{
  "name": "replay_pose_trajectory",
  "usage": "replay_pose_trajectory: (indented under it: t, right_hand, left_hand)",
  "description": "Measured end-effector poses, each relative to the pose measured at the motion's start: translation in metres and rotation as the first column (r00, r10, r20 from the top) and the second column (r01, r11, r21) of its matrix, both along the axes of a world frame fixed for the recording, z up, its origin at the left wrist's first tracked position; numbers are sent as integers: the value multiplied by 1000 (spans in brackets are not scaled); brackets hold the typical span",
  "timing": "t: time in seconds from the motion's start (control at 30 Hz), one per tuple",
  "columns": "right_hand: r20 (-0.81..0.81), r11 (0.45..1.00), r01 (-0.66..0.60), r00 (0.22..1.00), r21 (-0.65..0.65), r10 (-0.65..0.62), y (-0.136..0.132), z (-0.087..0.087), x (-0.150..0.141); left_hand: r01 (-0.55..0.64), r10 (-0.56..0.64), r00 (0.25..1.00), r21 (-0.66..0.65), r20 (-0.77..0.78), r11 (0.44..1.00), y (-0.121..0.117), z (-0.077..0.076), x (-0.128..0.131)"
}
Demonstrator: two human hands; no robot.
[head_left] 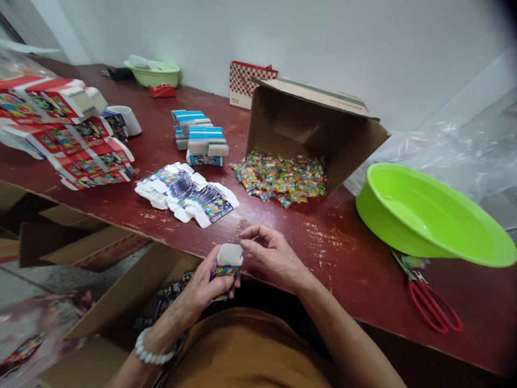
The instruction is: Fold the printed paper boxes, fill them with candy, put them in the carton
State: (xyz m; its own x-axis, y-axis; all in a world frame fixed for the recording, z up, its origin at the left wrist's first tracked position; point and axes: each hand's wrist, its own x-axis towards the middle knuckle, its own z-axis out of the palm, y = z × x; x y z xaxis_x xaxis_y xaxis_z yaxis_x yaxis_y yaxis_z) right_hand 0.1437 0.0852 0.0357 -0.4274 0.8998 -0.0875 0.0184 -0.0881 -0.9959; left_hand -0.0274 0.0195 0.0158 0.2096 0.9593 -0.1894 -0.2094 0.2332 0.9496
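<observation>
My left hand (205, 285) is closed round a small printed paper box (226, 264), held upright at the table's front edge with its white top flap up. My right hand (270, 253) is beside it, fingers curled, fingertips touching the box's top flap. A fanned pile of flat unfolded box blanks (188, 194) lies on the red table (343, 248) just beyond my hands. Further back, a tipped cardboard carton (315, 129) spills a heap of small colourful wrapped sweets (283, 178).
A lime green basin (432, 221) sits at right, red-handled scissors (432, 302) in front of it. Stacks of blue blanks (200, 140), red printed cartons (68, 134), a white cup (129, 118), a pale green bowl (155, 73) stand behind. An open cardboard box (121, 296) lies below left.
</observation>
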Motion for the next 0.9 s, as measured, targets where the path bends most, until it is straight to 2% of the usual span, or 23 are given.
replay_pose_trajectory:
  t: [0.1, 0.17, 0.23, 0.3, 0.37, 0.43, 0.5, 0.57, 0.6, 0.63, 0.67, 0.73, 0.8, 0.9]
  right_hand:
    - [-120, 971, -118, 988, -207, 94, -1, -4, 0]
    - [-196, 944, -183, 972, -275, 131, -2, -8, -2]
    - [-260, 926, -234, 953, -296, 158, -4, -13, -6]
    - [-300, 918, -253, 940, -304, 160, -7, -18, -11]
    - [-303, 941, -192, 947, -280, 102, -10, -22, -16]
    - [-265, 983, -57, 964, -174, 9, -13, -24, -17]
    - [-182, 998, 22, 983, 62, -11, -15, -24, -15]
    - [-67, 956, -7, 997, 292, 28, -17, -22, -10]
    - [-17, 938, -36, 999, 345, 45, -17, -21, -8]
    - [13, 938, -53, 999, 341, 52, -18, -20, -7]
    - [23, 958, -56, 998, 282, 52, -18, -20, -7]
    - [4, 996, -54, 999, 77, 54, -18, -20, -10]
    - [-47, 993, -62, 997, -100, 57, -15, -21, -14]
    - [-101, 979, -91, 992, -184, 73, -11, -21, -20]
  left_hand:
    - [-30, 36, 995, -68, 96, 997, -1, 1, 3]
    - [-34, 56, 988, -149, 142, 988, 0, 1, 5]
    - [-33, 61, 986, -178, 153, 983, 1, 1, 7]
    - [-45, 68, 986, -150, 152, 988, 2, 0, 9]
    - [-70, 88, 982, -113, 169, 991, 4, -2, 9]
    - [-61, 91, 973, -143, 210, 988, 5, -1, 9]
    - [-10, 80, 956, -241, 281, 970, 5, 1, 7]
    - [40, 84, 930, -327, 357, 944, 6, 3, 6]
    - [46, 97, 918, -347, 384, 937, 6, 4, 6]
    - [39, 114, 910, -355, 398, 934, 6, 5, 6]
    - [22, 130, 908, -354, 398, 935, 6, 5, 7]
    - [-21, 152, 918, -337, 367, 941, 6, 4, 9]
    - [-58, 162, 929, -304, 332, 951, 5, 2, 11]
    - [-93, 176, 934, -263, 312, 960, 5, 0, 11]
